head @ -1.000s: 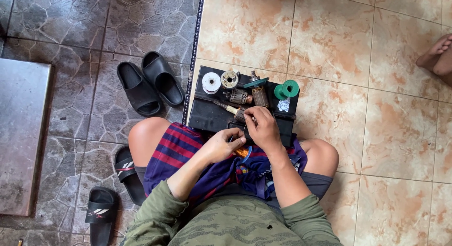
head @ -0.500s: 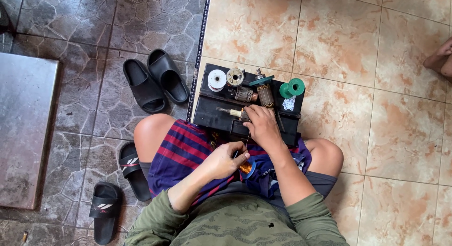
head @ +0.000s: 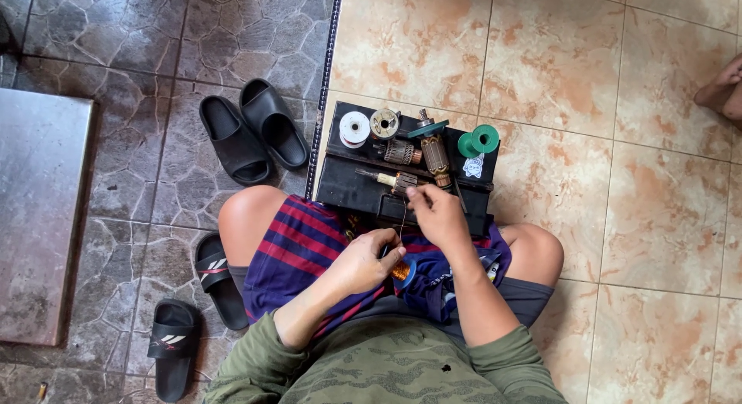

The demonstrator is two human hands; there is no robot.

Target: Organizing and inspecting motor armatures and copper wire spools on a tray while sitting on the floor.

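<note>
My right hand (head: 437,213) is pinched shut at the fingertips on a thin wire (head: 403,222), right at the near end of the small motor rotor (head: 396,180) lying on the black box (head: 352,189). The wire runs down from there to my lap. My left hand (head: 363,261) is curled closed around a spool of copper wire (head: 400,271), held over the striped shorts (head: 297,242); the spool's blue flange shows just past my fingers.

The rotor lies across the box's front part, shaft pointing to my left. Behind it on the box sit a second rotor (head: 400,152), a third one (head: 435,153) set lengthwise with a teal-handled tool (head: 427,129) beside its top, a white roll (head: 355,129), a grey spool (head: 384,123) and a green spool (head: 478,140) at the right corner.

The box sits on the tan floor tiles (head: 556,64), touching my knees. To my left, on the dark stone floor (head: 124,56), a pair of black slides (head: 251,129) lies near the box, and two more black sandals (head: 193,319) sit beside my left leg. A grey slab (head: 39,218) is at the far left. Another person's foot (head: 723,91) shows at the right edge, well apart.
</note>
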